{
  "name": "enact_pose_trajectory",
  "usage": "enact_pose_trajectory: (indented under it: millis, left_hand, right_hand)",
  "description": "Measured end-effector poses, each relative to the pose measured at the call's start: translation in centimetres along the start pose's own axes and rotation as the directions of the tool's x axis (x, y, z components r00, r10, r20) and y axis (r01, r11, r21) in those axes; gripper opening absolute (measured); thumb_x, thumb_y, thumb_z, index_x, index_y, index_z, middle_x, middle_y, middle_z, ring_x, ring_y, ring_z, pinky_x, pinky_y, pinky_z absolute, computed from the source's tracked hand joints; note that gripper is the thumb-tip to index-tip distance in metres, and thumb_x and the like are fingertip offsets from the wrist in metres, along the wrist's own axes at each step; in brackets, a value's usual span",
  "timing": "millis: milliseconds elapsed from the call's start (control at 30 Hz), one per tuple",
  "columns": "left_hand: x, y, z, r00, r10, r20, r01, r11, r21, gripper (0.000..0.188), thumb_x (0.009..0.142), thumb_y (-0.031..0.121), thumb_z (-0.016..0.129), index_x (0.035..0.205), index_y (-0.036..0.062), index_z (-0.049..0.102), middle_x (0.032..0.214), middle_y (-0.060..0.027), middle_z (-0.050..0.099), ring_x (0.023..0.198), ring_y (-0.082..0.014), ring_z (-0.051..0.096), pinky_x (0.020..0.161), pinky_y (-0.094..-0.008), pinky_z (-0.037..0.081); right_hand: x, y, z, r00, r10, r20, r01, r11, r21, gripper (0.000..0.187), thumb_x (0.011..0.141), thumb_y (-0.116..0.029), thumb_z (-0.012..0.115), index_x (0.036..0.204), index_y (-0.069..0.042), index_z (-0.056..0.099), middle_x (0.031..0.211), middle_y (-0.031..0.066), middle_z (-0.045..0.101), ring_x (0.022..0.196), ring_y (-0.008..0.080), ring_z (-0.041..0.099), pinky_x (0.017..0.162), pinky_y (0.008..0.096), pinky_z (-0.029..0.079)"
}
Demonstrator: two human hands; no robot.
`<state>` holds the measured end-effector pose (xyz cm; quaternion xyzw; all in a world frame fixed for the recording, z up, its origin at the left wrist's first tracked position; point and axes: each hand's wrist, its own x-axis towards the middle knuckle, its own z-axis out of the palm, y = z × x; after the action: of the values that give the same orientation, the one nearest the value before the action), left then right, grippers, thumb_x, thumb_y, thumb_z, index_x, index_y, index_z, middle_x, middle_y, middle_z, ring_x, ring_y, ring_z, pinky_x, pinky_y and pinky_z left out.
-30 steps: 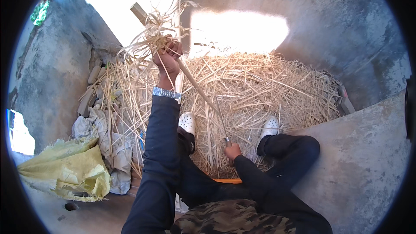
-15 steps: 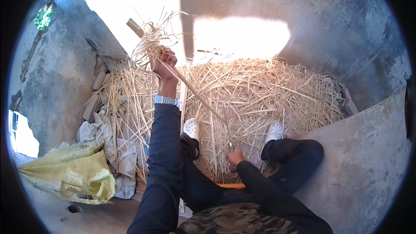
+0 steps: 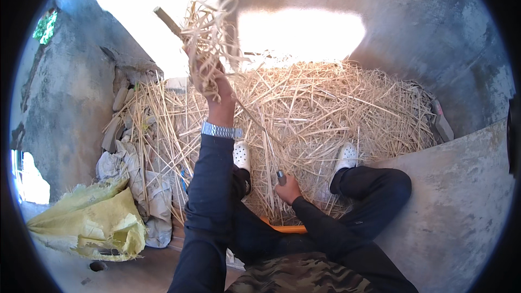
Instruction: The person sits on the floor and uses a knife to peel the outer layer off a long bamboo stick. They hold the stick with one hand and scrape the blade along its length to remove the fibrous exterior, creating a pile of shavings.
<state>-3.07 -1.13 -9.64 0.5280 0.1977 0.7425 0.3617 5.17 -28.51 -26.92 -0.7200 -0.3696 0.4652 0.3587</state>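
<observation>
The left hand (image 3: 215, 80), raised at the upper centre, is curled around a slender stick (image 3: 166, 20), its fingers partly veiled by a tangle of pale shavings (image 3: 211, 30); the right hand (image 3: 289, 189), lower and near the knees, is closed in a fist around the grip of a hand tool (image 3: 281, 177), of which a metallic collar shows above the fingers, while any blade is too faint to separate from the background. The stick runs aslant from beyond the left fist down toward the right hand: its upper end is thicker, blunt and brownish, its lower part thin and light brown. The shavings are narrow, looped and straw-coloured, and hang over the fist and wrist. A silver link watch (image 3: 218, 130) encircles the left wrist at the cuff of a dark sleeve (image 3: 209, 184). Below and beyond lies a broad bed of dry straw-like strips (image 3: 325, 97), on which rest two white perforated clogs (image 3: 241, 155). An orange object (image 3: 290, 229) shows between the thighs. At the left lies a frayed yellow sack (image 3: 92, 220), its ragged mouth gaping, contents indistinguishable; just beside it is a crumpled whitish sheet (image 3: 157, 206). Grey walls (image 3: 434, 38) enclose the scene.
</observation>
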Motion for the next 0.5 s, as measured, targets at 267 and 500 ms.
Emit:
enact_pose_trajectory:
  millis: [267,500]
  left_hand:
    - [-1.1,0.3,-0.7,0.936,0.14,0.324,-0.32,0.724,0.611,0.043,0.085,0.013,0.052,0.125,0.0007,0.04,0.107,-0.0121,0.047,0.094,-0.0201,0.051,0.08,-0.0329,0.044]
    - [3.3,0.1,-0.1,0.996,0.03,-0.079,-0.008,0.965,0.264,0.059,0.09,0.055,0.049,0.112,0.0001,0.047,0.086,-0.0033,0.052,0.071,-0.0095,0.053,0.061,-0.0227,0.049]
  right_hand:
    - [-2.2,-9.2,-0.1,0.938,-0.336,-0.083,0.345,0.927,0.148,0.007,0.076,-0.006,0.058,0.08,-0.002,0.054,0.063,0.0052,0.055,0.06,0.0152,0.056,0.057,0.0323,0.045]
    - [2.1,0.5,-1.2,0.994,0.065,0.084,-0.075,0.991,0.114,0.009,0.075,-0.009,0.058,0.075,-0.001,0.054,0.06,0.0076,0.053,0.055,0.021,0.054,0.054,0.0354,0.043]
